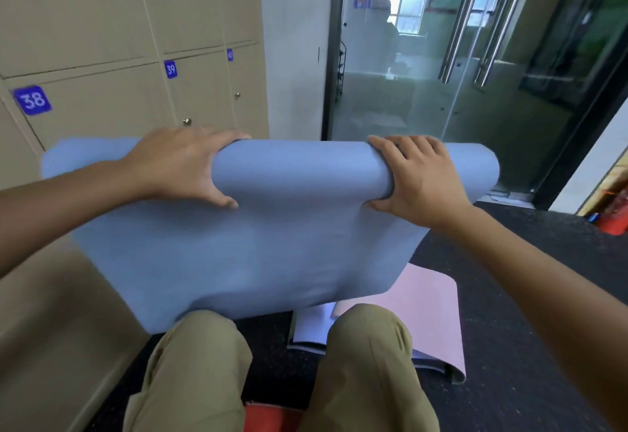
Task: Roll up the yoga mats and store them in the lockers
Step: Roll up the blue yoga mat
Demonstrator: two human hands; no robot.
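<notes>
A blue yoga mat [258, 248] is partly rolled, its roll held up in front of me and its loose flap hanging down toward my knees. My left hand [183, 166] grips the roll near its left end, fingers over the top and thumb underneath. My right hand [418, 176] grips the roll near its right end the same way. A pink mat [438, 309] lies flat on the dark floor below, over a pale lilac mat [311, 328]. Beige lockers [102, 40] numbered 38, 39 and 40 stand at the left, doors closed.
A glass door with steel bar handles [475, 23] fills the right background beyond a white pillar [295, 57]. Something red [272, 418] lies on the floor between my legs. Red and orange items [615, 214] sit at the far right edge.
</notes>
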